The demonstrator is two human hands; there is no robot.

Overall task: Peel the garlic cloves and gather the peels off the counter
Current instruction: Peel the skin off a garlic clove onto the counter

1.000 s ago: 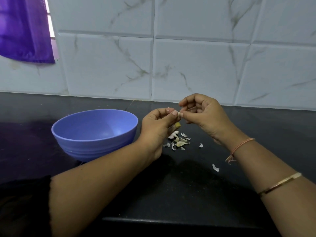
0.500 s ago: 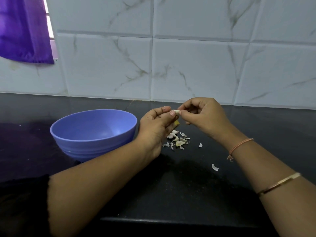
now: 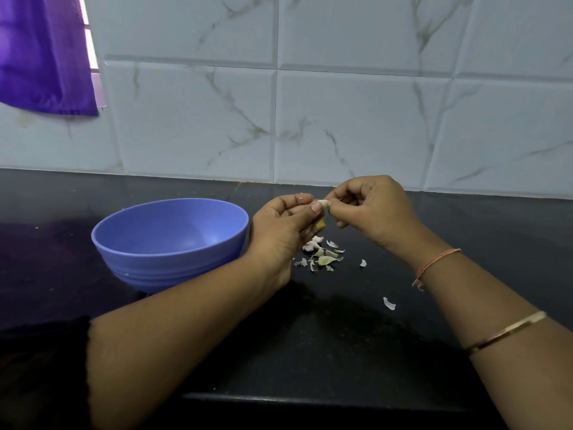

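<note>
Garlic clove (image 3: 323,203) pinched between curled left hand (image 3: 283,225) and right hand (image 3: 373,212).

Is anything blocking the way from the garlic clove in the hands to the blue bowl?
Nothing visible does. The garlic clove is pinched between the left hand and right hand, and the blue bowl sits open just left of the left hand.

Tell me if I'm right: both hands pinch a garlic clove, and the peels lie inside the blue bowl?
No. The head view shows the peels lying on the counter beside the blue bowl, not inside it. The left hand and right hand do pinch the garlic clove.
</note>
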